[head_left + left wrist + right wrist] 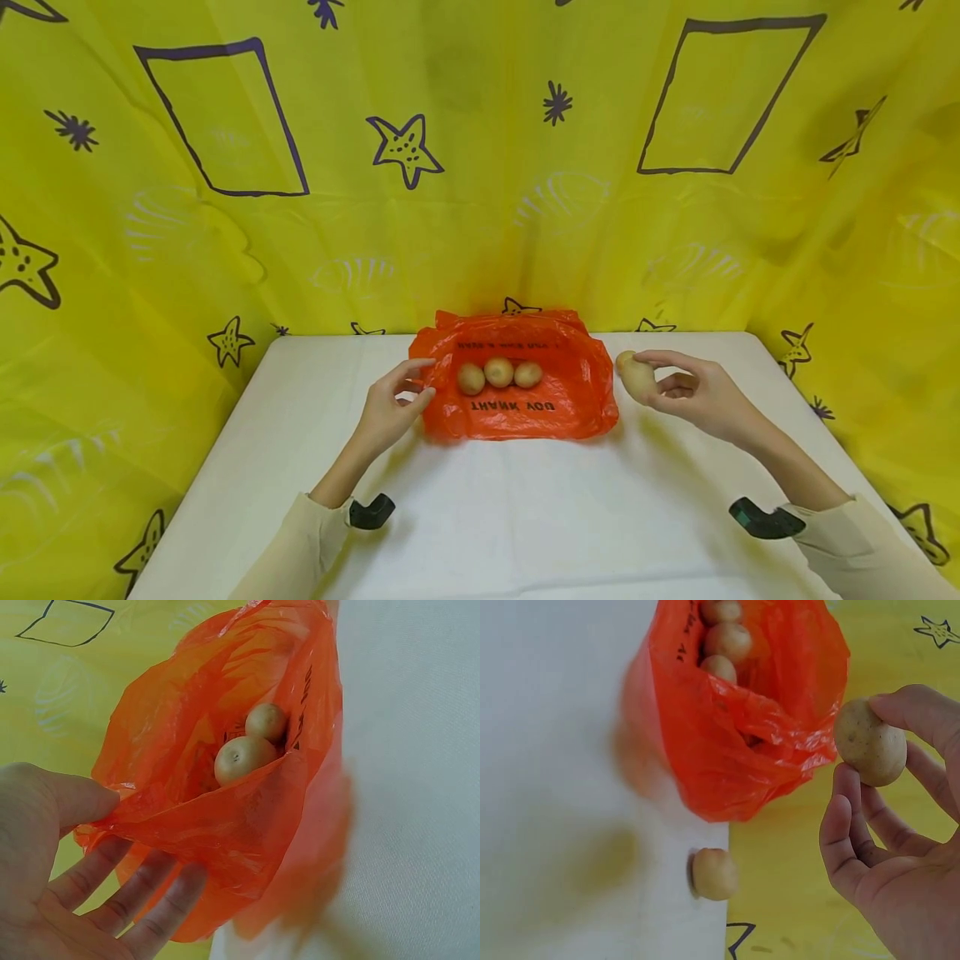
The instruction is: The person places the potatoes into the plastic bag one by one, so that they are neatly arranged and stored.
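- The landmark is a thin, crinkled red-orange plastic bag (540, 426) with black lettering, lying on a white-covered table (510, 517) with its mouth spread wide.
- Inside the bag, 3 rounded, pale-brown potatoes (498, 372) sit in a row, side by side.
- At the bag's left edge, the person's left hand (386, 408) pinches the plastic rim lightly; the thumb lies over the edge and the other fingers spread loosely behind the film.
- To the right of the bag and apart from it, the right hand (701, 396) grips 1 oval, pale-brown potato (639, 382) between thumb and fingertips, opened just to the potato's width.
- 1 more small, pale-brown potato (715, 874) rests on the table, right of the bag and near it.
- Behind the bag hangs a yellow sheet (480, 225) printed with dark starfish.
- Nearer the person than the bag, 2 cream sleeves (292, 546) cover the forearms, with 1 dark device (371, 512) at each wrist.
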Demonstrator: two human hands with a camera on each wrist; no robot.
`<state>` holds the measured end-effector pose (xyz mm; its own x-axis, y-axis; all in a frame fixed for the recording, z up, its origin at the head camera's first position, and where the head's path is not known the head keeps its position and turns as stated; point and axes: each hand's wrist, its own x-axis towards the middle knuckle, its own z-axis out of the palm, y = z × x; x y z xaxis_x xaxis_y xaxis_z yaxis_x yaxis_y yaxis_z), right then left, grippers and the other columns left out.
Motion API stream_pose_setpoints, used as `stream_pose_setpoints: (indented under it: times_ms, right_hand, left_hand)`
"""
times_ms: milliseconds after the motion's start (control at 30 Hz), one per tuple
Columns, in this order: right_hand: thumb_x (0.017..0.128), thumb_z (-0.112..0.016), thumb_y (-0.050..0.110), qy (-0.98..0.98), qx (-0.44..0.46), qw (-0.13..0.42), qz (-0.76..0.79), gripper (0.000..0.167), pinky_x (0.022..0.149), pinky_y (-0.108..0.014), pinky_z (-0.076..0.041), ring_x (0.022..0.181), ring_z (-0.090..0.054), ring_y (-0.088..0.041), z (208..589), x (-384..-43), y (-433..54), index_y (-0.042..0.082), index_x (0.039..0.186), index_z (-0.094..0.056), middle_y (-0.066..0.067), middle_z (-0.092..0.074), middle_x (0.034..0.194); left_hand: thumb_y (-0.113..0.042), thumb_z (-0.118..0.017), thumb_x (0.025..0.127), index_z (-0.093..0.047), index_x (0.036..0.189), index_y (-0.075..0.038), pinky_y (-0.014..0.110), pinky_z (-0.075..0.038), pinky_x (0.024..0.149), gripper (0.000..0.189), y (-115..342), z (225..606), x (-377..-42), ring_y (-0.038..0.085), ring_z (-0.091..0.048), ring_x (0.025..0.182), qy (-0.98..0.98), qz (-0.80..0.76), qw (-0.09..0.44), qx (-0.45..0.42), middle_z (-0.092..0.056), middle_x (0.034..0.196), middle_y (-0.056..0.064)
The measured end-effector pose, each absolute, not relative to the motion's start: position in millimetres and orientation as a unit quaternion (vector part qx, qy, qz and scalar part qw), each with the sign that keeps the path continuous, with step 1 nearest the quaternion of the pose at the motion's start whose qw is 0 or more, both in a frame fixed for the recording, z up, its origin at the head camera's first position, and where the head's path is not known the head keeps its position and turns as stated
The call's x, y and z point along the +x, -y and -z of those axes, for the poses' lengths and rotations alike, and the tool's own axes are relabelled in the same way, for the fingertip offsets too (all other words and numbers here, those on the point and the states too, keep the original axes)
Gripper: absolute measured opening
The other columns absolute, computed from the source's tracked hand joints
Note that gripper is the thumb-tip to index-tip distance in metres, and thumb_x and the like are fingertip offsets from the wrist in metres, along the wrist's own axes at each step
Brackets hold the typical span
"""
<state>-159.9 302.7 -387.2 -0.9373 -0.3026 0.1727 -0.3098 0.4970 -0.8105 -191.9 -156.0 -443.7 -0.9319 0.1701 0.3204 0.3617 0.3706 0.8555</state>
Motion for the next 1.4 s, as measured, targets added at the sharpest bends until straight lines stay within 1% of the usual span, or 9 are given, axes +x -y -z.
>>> stream_pose_setpoints:
  times_ms: [100,267,533,733,1000,1100,1133,1200,1400]
  right_hand:
    - [0.090,-0.079,0.008,0.863,0.186,0.006,-0.469,0.051,0.074,-0.026,-0.060,0.088,-0.071,-0.018,384,-158,-298,0.009,0.138,-0.063,-0.002,-0.065,0.133]
    - [0.088,-0.081,0.008,0.863,0.202,0.012,-0.463,0.052,0.074,-0.026,-0.060,0.088,-0.070,-0.018,380,-157,-290,0.010,0.137,-0.064,-0.009,-0.063,0.133]
    - [0.088,-0.082,0.011,0.864,0.221,0.013,-0.452,0.048,0.075,-0.027,-0.059,0.085,-0.071,-0.018,377,-158,-278,0.012,0.134,-0.066,-0.010,-0.064,0.130]
    - [0.087,-0.081,0.004,0.854,0.241,0.011,-0.460,0.050,0.075,-0.026,-0.059,0.085,-0.068,-0.020,377,-161,-266,0.010,0.134,-0.066,-0.010,-0.065,0.126]
    - [0.087,-0.082,0.007,0.843,0.253,-0.012,-0.474,0.050,0.069,-0.031,-0.058,0.080,-0.069,-0.020,382,-167,-242,0.014,0.134,-0.066,-0.008,-0.064,0.115]
    - [0.085,-0.084,0.008,0.838,0.264,-0.014,-0.478,0.050,0.065,-0.029,-0.055,0.076,-0.069,-0.021,384,-170,-232,0.015,0.132,-0.067,-0.006,-0.065,0.110]
    - [0.086,-0.083,0.007,0.835,0.267,-0.015,-0.481,0.050,0.066,-0.028,-0.055,0.076,-0.069,-0.021,386,-170,-229,0.014,0.132,-0.067,-0.006,-0.065,0.111]
    - [0.086,-0.083,0.007,0.831,0.272,-0.018,-0.485,0.050,0.067,-0.027,-0.055,0.075,-0.068,-0.020,389,-172,-222,0.014,0.132,-0.066,-0.006,-0.067,0.105]
    - [0.085,-0.084,0.008,0.820,0.275,-0.028,-0.502,0.050,0.075,-0.027,-0.058,0.078,-0.069,-0.022,400,-178,-204,0.013,0.132,-0.066,-0.007,-0.069,0.120]
  left_hand:
    - [-0.004,-0.073,0.094,-0.068,0.129,-0.013,0.026,-0.059,0.069,0.037,156,443,-191,0.028,-0.068,0.092,0.824,0.536,0.088,-0.161,-0.070,0.105,0.011]
    - [-0.005,-0.073,0.094,-0.067,0.129,-0.012,0.026,-0.059,0.070,0.036,157,442,-192,0.028,-0.068,0.092,0.825,0.533,0.091,-0.164,-0.070,0.106,0.010]
    - [-0.005,-0.074,0.093,-0.068,0.129,-0.012,0.026,-0.059,0.070,0.037,158,443,-192,0.027,-0.068,0.091,0.824,0.532,0.095,-0.169,-0.070,0.106,0.011]
    - [-0.001,-0.074,0.092,-0.068,0.128,-0.011,0.025,-0.058,0.070,0.038,157,443,-192,0.029,-0.069,0.090,0.826,0.529,0.097,-0.167,-0.070,0.105,0.012]
    - [0.008,-0.070,0.091,-0.065,0.128,0.002,0.030,-0.058,0.068,0.038,153,443,-191,0.041,-0.067,0.089,0.829,0.524,0.105,-0.166,-0.068,0.103,0.024]
    - [0.007,-0.071,0.091,-0.065,0.128,0.000,0.029,-0.058,0.068,0.038,152,443,-191,0.038,-0.067,0.089,0.833,0.518,0.104,-0.164,-0.069,0.103,0.021]
    - [0.005,-0.071,0.091,-0.066,0.128,-0.002,0.028,-0.057,0.068,0.038,153,443,-191,0.036,-0.067,0.089,0.835,0.516,0.104,-0.164,-0.069,0.103,0.019]
    - [0.003,-0.072,0.091,-0.067,0.127,-0.006,0.027,-0.057,0.069,0.037,154,443,-191,0.031,-0.068,0.088,0.835,0.515,0.103,-0.166,-0.070,0.104,0.015]
    - [-0.001,-0.074,0.092,-0.069,0.127,-0.011,0.027,-0.058,0.069,0.037,157,446,-192,0.027,-0.068,0.087,0.827,0.522,0.106,-0.181,-0.071,0.103,0.011]
